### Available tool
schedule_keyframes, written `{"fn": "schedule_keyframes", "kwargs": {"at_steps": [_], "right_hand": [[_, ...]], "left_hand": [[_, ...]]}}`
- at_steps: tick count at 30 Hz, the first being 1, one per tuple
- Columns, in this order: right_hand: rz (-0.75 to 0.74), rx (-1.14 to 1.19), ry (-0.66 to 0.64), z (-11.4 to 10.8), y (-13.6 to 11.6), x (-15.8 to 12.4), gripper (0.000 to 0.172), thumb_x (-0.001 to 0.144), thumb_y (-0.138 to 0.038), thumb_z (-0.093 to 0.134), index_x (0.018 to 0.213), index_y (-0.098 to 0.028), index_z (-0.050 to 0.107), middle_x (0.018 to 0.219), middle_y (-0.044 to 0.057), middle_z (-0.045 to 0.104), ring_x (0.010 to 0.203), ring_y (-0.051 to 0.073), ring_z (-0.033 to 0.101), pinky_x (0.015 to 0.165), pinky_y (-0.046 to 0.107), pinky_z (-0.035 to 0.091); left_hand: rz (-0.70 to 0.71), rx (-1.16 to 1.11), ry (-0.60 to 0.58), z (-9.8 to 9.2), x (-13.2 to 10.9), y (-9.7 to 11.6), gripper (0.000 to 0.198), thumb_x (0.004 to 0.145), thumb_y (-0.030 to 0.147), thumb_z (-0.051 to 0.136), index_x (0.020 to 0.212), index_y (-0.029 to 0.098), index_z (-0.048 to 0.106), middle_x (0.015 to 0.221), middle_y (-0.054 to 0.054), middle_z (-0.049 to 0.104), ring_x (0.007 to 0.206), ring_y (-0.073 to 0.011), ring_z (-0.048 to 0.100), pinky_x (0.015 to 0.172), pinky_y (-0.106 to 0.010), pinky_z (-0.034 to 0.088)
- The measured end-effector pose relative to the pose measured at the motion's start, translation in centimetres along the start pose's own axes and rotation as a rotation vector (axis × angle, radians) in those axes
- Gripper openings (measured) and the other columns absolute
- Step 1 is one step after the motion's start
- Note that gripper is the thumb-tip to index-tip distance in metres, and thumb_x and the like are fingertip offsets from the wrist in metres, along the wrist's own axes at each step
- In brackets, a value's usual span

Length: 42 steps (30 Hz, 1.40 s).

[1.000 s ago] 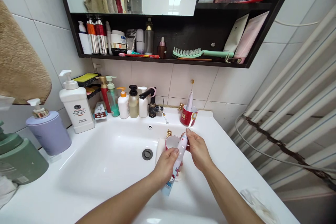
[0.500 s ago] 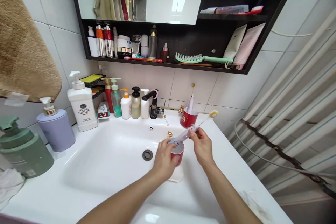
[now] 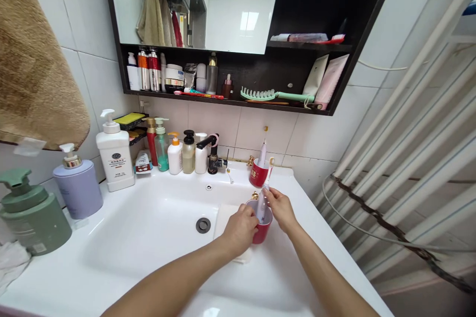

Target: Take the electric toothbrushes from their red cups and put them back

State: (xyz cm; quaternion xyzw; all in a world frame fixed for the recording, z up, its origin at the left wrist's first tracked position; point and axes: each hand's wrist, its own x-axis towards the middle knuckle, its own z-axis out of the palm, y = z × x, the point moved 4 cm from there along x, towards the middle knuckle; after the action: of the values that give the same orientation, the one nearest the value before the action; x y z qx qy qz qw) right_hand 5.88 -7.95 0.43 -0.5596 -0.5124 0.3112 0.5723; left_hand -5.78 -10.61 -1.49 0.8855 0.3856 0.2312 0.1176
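Note:
Over the right side of the sink, my left hand (image 3: 241, 228) grips a red cup (image 3: 263, 234) by its rim and side. My right hand (image 3: 280, 206) pinches a pale electric toothbrush (image 3: 262, 205) near its neck. The toothbrush stands nearly upright with its lower end inside the cup and its bristles up. A gold handle ornament shows at the cup's far side. Behind it, on the sink's back ledge, another red cup (image 3: 257, 174) holds a second pale electric toothbrush (image 3: 263, 155). A pale cloth (image 3: 222, 218) lies in the basin, partly hidden by my left hand.
The white sink (image 3: 148, 228) has a drain (image 3: 203, 225) and a black faucet (image 3: 212, 154). Several pump bottles line its back and left. A dark cabinet shelf (image 3: 174, 95) with toiletries hangs above. White radiator pipes (image 3: 401, 158) run along the right. A brown towel (image 3: 40, 69) hangs left.
My right hand has brought the toothbrush from a slant over the cup to nearly upright, its lower end now inside. My left hand stays on the cup. The view has shifted slightly.

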Motion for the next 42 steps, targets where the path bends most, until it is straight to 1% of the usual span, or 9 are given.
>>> {"fn": "schedule_keyframes", "kwargs": {"at_steps": [5,9,17,24,30,32,36,39,42], "right_hand": [[-0.048,0.027,0.067,-4.4,-0.7,0.8,0.036,0.055,-0.035,0.053,0.086,-0.016,0.053,0.073,0.002,0.059,0.065,0.014,0.050,0.058,0.025,0.038],[-0.098,-0.044,0.177,-7.1,-0.5,2.9,0.033,0.056,-0.036,0.051,0.081,-0.015,0.055,0.077,0.004,0.059,0.068,0.015,0.051,0.059,0.026,0.038],[-0.133,-0.185,0.318,-9.3,1.5,10.0,0.033,0.057,-0.036,0.044,0.080,-0.015,0.056,0.073,0.005,0.060,0.060,0.015,0.050,0.054,0.026,0.037],[-0.159,-0.315,0.371,-9.2,3.2,14.1,0.031,0.059,-0.034,0.040,0.078,-0.015,0.056,0.070,0.005,0.059,0.058,0.015,0.049,0.054,0.026,0.035],[-0.158,-0.378,0.376,-8.7,3.0,15.0,0.031,0.060,-0.031,0.041,0.082,-0.015,0.055,0.071,0.006,0.059,0.061,0.016,0.050,0.057,0.027,0.036],[-0.157,-0.401,0.418,-8.8,2.2,14.3,0.038,0.059,-0.032,0.043,0.090,-0.012,0.052,0.077,0.010,0.057,0.066,0.018,0.050,0.061,0.031,0.036],[-0.254,-0.440,0.528,-7.8,-0.5,11.4,0.045,0.061,-0.031,0.041,0.100,-0.009,0.045,0.097,0.014,0.048,0.085,0.021,0.045,0.074,0.034,0.031],[-0.343,-0.379,0.420,-5.0,-1.5,8.7,0.043,0.061,-0.033,0.042,0.099,-0.012,0.046,0.096,0.012,0.049,0.083,0.019,0.046,0.074,0.032,0.033],[-0.211,-0.253,0.225,-1.6,-0.4,6.2,0.047,0.058,-0.036,0.047,0.097,-0.012,0.047,0.089,0.010,0.054,0.077,0.018,0.050,0.069,0.032,0.036]], "left_hand": [[0.143,0.000,0.075,-0.1,3.5,3.2,0.016,0.065,0.017,0.040,0.072,0.018,0.054,0.081,-0.003,0.047,0.082,-0.0152,0.037,0.061,-0.023,0.036],[0.184,-0.006,0.096,0.4,7.4,4.5,0.018,0.065,0.016,0.038,0.072,0.017,0.055,0.080,-0.004,0.047,0.080,-0.0152,0.037,0.061,-0.024,0.036],[0.185,-0.012,0.115,1.9,14.6,3.7,0.019,0.065,0.014,0.038,0.073,0.014,0.055,0.085,-0.004,0.046,0.085,-0.0155,0.036,0.068,-0.024,0.036],[0.135,0.013,0.115,2.9,18.0,2.6,0.018,0.067,0.014,0.036,0.075,0.014,0.052,0.092,-0.005,0.043,0.091,-0.0164,0.035,0.073,-0.026,0.035],[0.038,0.044,0.184,1.3,17.4,0.6,0.030,0.068,0.015,0.037,0.098,0.019,0.040,0.109,-0.004,0.033,0.104,-0.0165,0.024,0.085,-0.030,0.026],[-0.037,0.052,0.200,0.6,16.9,-0.8,0.030,0.066,0.015,0.040,0.096,0.016,0.042,0.108,-0.006,0.034,0.104,-0.0190,0.024,0.087,-0.034,0.023],[-0.101,0.044,0.160,-0.1,15.1,-2.4,0.019,0.062,0.014,0.044,0.080,0.014,0.051,0.102,-0.007,0.040,0.099,-0.0201,0.031,0.078,-0.031,0.033],[-0.088,0.038,0.140,-0.5,12.0,-2.4,0.018,0.062,0.015,0.045,0.078,0.016,0.053,0.103,-0.004,0.041,0.099,-0.0184,0.031,0.077,-0.029,0.034],[-0.100,0.036,0.121,-0.5,7.4,-2.2,0.019,0.062,0.015,0.044,0.078,0.018,0.053,0.104,-0.002,0.041,0.100,-0.0171,0.031,0.078,-0.027,0.034]]}}
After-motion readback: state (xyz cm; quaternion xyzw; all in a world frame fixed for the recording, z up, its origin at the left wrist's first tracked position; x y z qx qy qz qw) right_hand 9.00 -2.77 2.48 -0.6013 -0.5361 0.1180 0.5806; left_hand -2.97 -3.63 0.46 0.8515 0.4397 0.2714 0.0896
